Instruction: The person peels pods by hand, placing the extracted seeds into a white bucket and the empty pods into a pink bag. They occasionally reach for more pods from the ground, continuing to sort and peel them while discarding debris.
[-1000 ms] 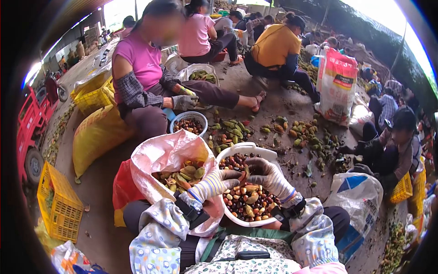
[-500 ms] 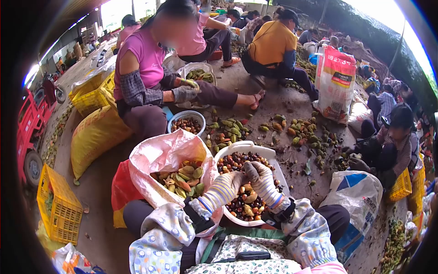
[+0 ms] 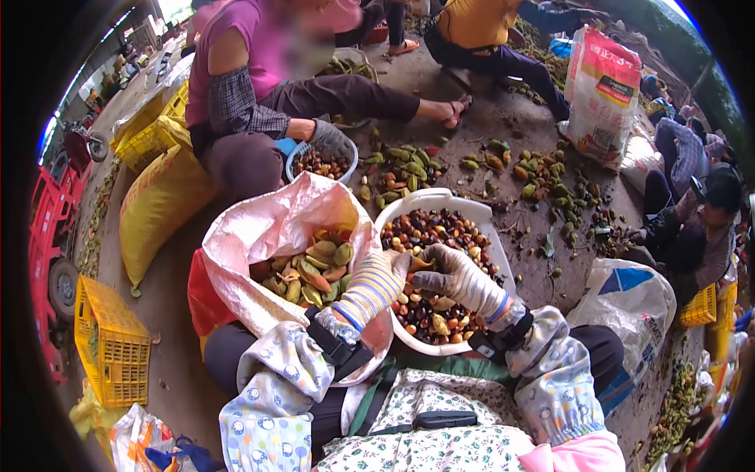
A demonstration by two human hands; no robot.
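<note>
Striped work gloves cover both of my hands, which meet over a white plastic basin point(image 3: 503, 244) of dark brown and tan seeds point(image 3: 440, 232). My left hand point(image 3: 384, 277) is closed, its fingertips on a small orange-brown seed pod point(image 3: 417, 264). Closed on the pod's other side is my right hand point(image 3: 458, 277); the fingers hide much of it. Below them, a few pale husk pieces point(image 3: 440, 325) lie among the seeds. Left of the basin stands an open white woven sack point(image 3: 236, 228) with green and brown pod husks point(image 3: 307, 271) inside.
Ahead, a person in a pink shirt point(image 3: 236, 47) has a gloved hand in a blue-rimmed basket point(image 3: 292, 164) of seeds. Loose pods point(image 3: 550, 181) litter the floor. Yellow crates point(image 3: 118, 346) and a full yellow sack point(image 3: 157, 208) stand left; a white-blue sack point(image 3: 629, 299) lies right.
My view has tilted downward. My hands have drawn slightly apart, and an orange-brown pod now shows between them. The person in pink has moved a gloved hand down into the seed basket.
</note>
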